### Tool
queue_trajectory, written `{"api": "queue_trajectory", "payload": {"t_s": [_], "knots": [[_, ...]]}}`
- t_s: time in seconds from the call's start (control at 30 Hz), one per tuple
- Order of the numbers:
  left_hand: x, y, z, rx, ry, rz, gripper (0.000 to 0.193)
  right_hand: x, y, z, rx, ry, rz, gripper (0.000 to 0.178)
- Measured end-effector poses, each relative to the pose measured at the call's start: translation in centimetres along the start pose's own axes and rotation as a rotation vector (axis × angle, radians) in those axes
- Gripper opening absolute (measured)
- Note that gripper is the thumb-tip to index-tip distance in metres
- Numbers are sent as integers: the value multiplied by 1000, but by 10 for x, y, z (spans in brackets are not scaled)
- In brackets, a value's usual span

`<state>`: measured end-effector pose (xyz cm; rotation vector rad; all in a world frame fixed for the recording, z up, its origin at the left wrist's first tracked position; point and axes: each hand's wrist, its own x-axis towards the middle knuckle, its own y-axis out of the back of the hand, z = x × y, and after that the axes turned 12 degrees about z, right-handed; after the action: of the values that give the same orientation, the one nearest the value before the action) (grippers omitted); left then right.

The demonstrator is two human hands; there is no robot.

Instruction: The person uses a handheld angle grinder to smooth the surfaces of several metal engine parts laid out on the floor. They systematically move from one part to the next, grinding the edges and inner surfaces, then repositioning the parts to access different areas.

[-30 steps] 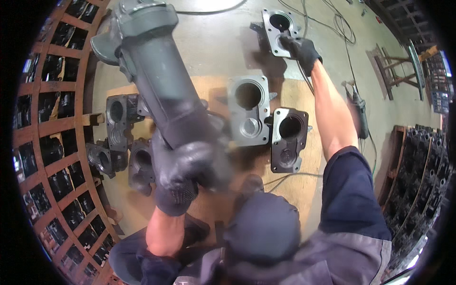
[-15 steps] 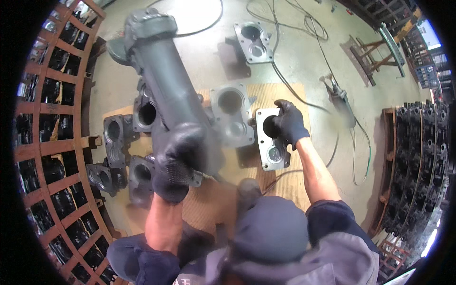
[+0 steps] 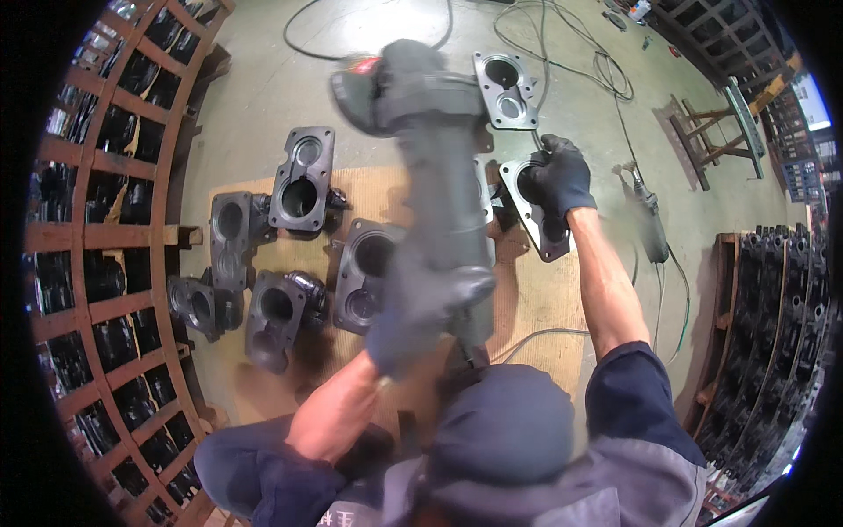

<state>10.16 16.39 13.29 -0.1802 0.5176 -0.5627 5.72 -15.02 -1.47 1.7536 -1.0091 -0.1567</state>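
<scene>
My left hand (image 3: 413, 307), gloved and blurred by motion, is wrapped around the rear of a big dark angle grinder (image 3: 448, 184). The grinder points away from me, its rounded guard (image 3: 356, 101) at the far end. To its right, my dark-gloved right hand (image 3: 564, 178) grips the upper right edge of a metal pipe casting (image 3: 534, 215), fingers at its large hole. The casting's bright flange faces up and sits tilted. Another casting is mostly hidden behind the grinder. Beyond my right hand stands one more flanged casting (image 3: 507, 92).
Several dark castings (image 3: 303, 180) stand at left on a cardboard sheet (image 3: 536, 325). A slatted brown rack (image 3: 81, 237) lines the left side; stacked parts (image 3: 768, 325) fill a pallet at right. A second hand tool (image 3: 648, 215) lies on the floor among cables (image 3: 606, 75), near a small trestle (image 3: 720, 132).
My left hand has swung the grinder to the right, nearer the gripped casting. My right hand and that casting have shifted farther away, and the casting has turned. The view has shifted slightly.
</scene>
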Motion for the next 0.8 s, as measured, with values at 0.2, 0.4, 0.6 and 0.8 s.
{"api": "queue_trajectory", "payload": {"t_s": [0.2, 0.4, 0.6, 0.8], "knots": [[31, -49, -53, -41, -162, -102, 52, -53, 63, -39, 807, -266, -175, 35], [33, -101, -109, 228, -148, -197, 65, -95, 135, -60, 1305, -695, -307, 62], [34, -132, -91, 271, 77, -394, 59, -79, 151, -18, 1224, -849, -116, 64], [65, -155, -136, 352, -42, -351, 64, -54, 150, -18, 1112, -881, -80, 48]]}}
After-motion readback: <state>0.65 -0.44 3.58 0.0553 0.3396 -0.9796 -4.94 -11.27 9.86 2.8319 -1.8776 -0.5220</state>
